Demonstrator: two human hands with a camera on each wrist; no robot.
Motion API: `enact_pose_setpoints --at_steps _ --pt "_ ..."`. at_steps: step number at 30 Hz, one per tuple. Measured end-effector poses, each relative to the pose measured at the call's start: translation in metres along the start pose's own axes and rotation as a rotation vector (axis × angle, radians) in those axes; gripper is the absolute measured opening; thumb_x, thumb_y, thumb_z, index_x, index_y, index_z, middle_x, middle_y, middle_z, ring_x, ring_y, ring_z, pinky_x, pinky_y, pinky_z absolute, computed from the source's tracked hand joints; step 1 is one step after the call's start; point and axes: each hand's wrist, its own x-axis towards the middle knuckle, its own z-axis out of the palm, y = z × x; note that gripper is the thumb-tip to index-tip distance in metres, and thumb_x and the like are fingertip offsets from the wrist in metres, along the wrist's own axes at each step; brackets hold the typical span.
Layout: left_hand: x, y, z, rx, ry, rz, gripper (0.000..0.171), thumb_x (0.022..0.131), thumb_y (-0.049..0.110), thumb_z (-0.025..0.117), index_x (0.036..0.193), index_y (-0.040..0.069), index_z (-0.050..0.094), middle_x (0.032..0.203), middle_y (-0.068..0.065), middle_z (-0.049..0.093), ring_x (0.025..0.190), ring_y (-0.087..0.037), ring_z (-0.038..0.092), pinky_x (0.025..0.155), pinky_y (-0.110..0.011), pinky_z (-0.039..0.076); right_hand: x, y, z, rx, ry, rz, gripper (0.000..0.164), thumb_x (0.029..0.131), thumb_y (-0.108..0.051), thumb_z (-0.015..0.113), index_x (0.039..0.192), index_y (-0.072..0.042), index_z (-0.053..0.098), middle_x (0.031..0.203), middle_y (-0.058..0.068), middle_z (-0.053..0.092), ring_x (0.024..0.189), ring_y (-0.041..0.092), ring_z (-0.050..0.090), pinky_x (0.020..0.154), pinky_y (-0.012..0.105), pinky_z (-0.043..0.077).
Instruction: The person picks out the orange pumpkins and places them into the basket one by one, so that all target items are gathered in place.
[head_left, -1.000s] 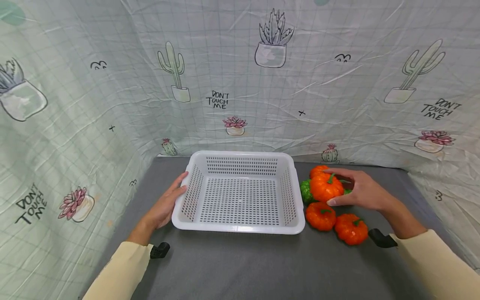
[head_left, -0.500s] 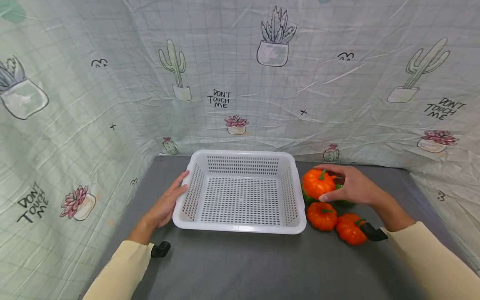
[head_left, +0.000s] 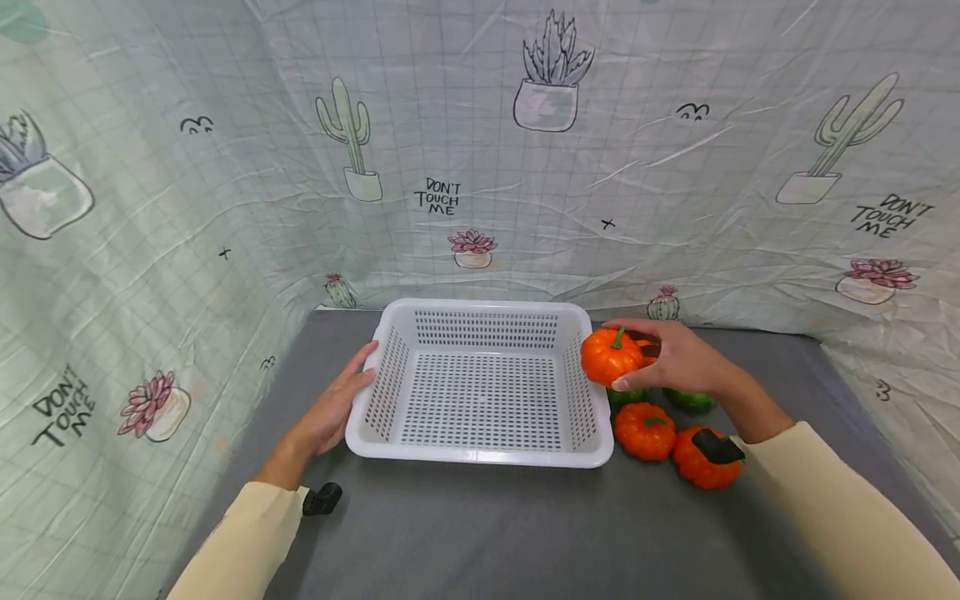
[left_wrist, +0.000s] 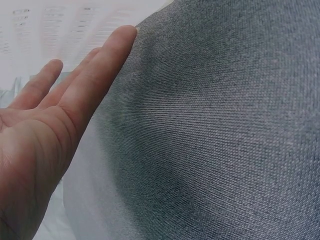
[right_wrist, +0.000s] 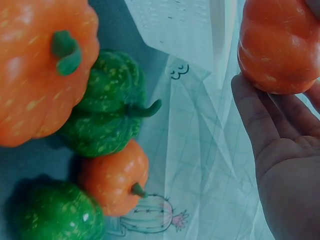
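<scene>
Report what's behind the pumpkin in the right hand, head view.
The held pumpkin overlaps the right rim of the white basket; a green pumpkin peeks out below it. The covered stretch of rim and the green one's top cannot be seen there.

Even head-view light, dimmer wrist views

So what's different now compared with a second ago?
The right hand, gripping an orange pumpkin throughout, has carried it left from over the pile to the right rim of the white basket. The left hand stays at the basket's left side; the basket hasn't visibly moved.
</scene>
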Motion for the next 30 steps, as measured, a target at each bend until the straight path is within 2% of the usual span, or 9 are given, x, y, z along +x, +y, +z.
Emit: enact_pose_setpoints --at_steps 5,11,23,30 --pt "0.001 0.001 0.002 -0.005 -0.014 0.000 0.063 0.114 0.042 0.034 0.167 0.039 0.001 0.172 -0.019 0.020 0.137 -0.038 0.048 0.096 -0.043 0.053 0.006 -0.002 0.002 0.024 0.001 0.009 0.079 0.080 -0.037 0.091 0.149 -0.022 0.055 0.133 0.008 0.066 0.113 0.027 0.061 0.088 0.035 0.056" --pt "0.002 0.002 0.003 -0.005 -0.016 0.005 0.063 0.115 0.041 0.034 0.167 0.039 0.000 0.172 -0.018 0.019 0.136 -0.036 0.048 0.096 -0.043 0.053 0.015 -0.008 0.006 0.006 0.002 0.014 0.085 0.080 -0.041 0.091 0.153 -0.018 0.052 0.138 0.011 0.063 0.116 0.029 0.061 0.091 0.038 0.057" --pt "-0.001 0.002 0.001 -0.004 -0.008 0.007 0.063 0.114 0.042 0.034 0.167 0.039 -0.001 0.173 -0.017 0.014 0.144 -0.044 0.039 0.099 -0.045 0.051 0.037 -0.031 0.017 0.017 -0.020 -0.058 0.087 0.083 -0.036 0.089 0.154 -0.009 0.048 0.141 0.016 0.062 0.118 0.031 0.066 0.096 0.045 0.059" --pt "-0.002 0.002 0.000 0.006 -0.013 0.005 0.063 0.115 0.042 0.033 0.167 0.039 -0.002 0.174 -0.016 0.012 0.145 -0.043 0.038 0.099 -0.042 0.051 0.047 -0.042 0.027 0.044 -0.024 -0.044 0.089 0.081 -0.035 0.091 0.155 -0.009 0.048 0.145 0.017 0.059 0.122 0.035 0.065 0.096 0.046 0.059"
